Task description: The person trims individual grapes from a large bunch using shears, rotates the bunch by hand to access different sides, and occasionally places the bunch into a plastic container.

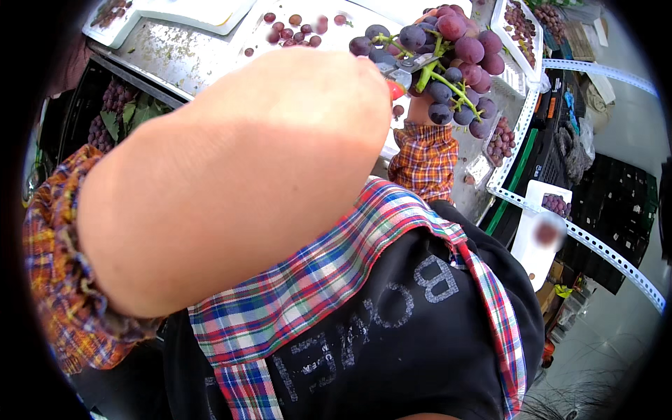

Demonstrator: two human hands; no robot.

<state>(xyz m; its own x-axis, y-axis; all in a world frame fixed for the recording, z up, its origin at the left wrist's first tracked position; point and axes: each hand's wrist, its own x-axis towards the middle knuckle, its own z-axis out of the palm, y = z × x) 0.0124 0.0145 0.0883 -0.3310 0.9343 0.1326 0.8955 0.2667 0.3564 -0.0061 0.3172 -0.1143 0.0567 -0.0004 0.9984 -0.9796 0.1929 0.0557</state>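
My left hand point(336, 89) is closed around small metal snips point(401, 71) with a red handle part, reaching across from the left. The blades lie at the green stems of a grape bunch point(470, 50) with purple and reddish berries. My right hand point(419, 111) holds this bunch from behind and below, mostly hidden by the berries; its orange plaid sleeve shows beneath. Bare stems stick out at the bunch's near side. Whether the blades touch a stem, I cannot tell. Several loose grapes point(298, 37) lie on a white surface beyond my left hand.
A metal worktop point(173, 55) bears plant scraps. White foam trays point(496, 18) with grapes stand at back left and right. A clear punnet of grapes point(501, 142) is at the right, inside a perforated metal rail point(517, 157). A dark crate with bunches point(113, 105) stands at left.
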